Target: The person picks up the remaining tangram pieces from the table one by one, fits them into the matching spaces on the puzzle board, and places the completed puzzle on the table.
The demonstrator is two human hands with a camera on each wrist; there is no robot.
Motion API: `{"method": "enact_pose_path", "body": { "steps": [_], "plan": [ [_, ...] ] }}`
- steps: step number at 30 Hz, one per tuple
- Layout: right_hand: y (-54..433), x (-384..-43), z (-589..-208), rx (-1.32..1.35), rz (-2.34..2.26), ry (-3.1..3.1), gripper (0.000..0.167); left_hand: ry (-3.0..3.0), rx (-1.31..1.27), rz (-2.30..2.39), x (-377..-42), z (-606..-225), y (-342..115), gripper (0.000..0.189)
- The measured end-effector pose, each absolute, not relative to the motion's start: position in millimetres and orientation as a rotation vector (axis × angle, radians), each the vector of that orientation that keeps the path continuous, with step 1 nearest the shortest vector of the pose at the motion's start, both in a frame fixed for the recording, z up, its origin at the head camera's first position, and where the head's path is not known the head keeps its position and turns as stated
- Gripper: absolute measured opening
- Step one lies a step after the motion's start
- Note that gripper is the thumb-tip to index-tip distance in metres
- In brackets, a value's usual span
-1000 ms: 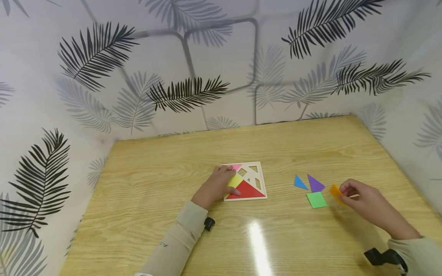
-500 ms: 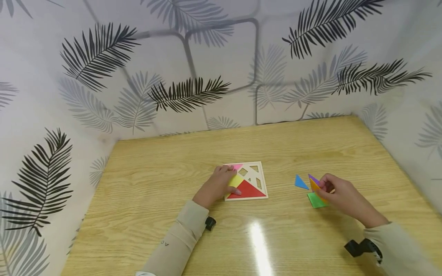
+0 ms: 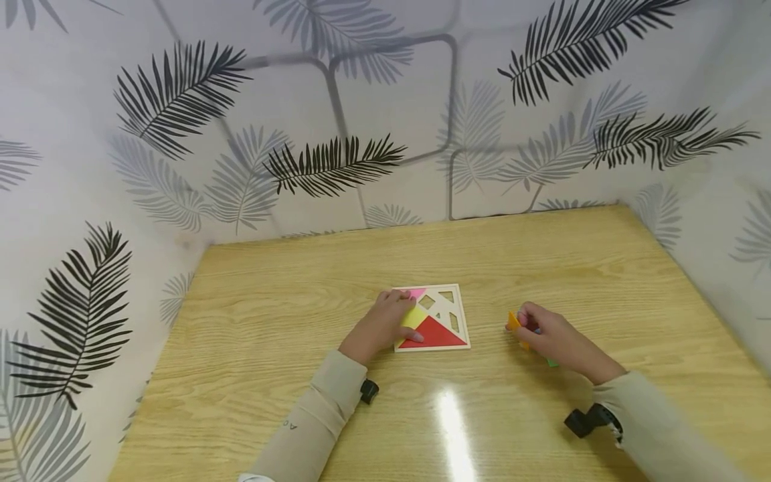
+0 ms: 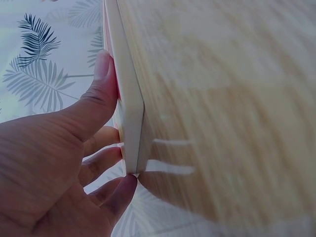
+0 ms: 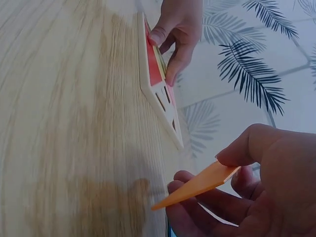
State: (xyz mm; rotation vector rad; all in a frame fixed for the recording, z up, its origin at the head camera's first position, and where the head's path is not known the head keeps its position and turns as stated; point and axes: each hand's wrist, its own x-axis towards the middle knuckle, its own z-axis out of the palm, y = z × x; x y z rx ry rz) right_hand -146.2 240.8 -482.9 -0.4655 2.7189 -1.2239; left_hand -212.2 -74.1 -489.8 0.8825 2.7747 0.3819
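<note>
A square tangram board (image 3: 463, 340) lies mid-table, with a red triangle (image 3: 435, 333), a yellow piece (image 3: 413, 317) and a pink piece (image 3: 417, 292) set in it. My left hand (image 3: 382, 324) rests over its left side, thumb on the red triangle and fingers spread across the yellow and pink pieces. To the right, my right hand (image 3: 557, 338) pinches a flat orange tangram piece (image 5: 200, 182) between thumb and fingers, tilted above the table. Under that hand, a green piece (image 3: 552, 363) shows only an edge; the other loose pieces are mostly hidden.
Several unfilled cutouts (image 3: 454, 322) show in the board's right part. The wood-grain table (image 3: 289, 288) meets a leaf-patterned wall covering (image 3: 385, 107) at its back and sides. Each wrist wears a black camera mount, such as the right camera mount (image 3: 587, 422).
My right hand has carried the orange piece leftward, past the purple and green pieces and toward the board, covering the loose pieces. The left hand has stayed on the board.
</note>
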Motion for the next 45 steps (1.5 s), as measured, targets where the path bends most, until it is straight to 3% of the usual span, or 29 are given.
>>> {"method": "enact_pose_path", "body": {
  "steps": [12,22,31,38,45],
  "plan": [
    [214,-153,-482,-0.468,-1.201,2.696,0.019,2.79,0.878,0.376,-213,-493,-74,0.076],
    [201,-166,-493,-0.33,-1.384,2.649,0.046,2.79,0.883,0.414,-211,-493,-75,0.074],
    [196,-170,-498,-0.425,-1.264,2.741,0.018,2.779,0.873,0.427,-211,-490,-74,0.075],
    [193,-171,-496,-0.509,-1.313,2.682,0.026,2.786,0.872,0.399,-211,-490,-75,0.075],
    [185,-175,-492,-0.517,-1.326,2.726,0.022,2.787,0.889,0.381,-210,-486,-74,0.074]
  ]
}}
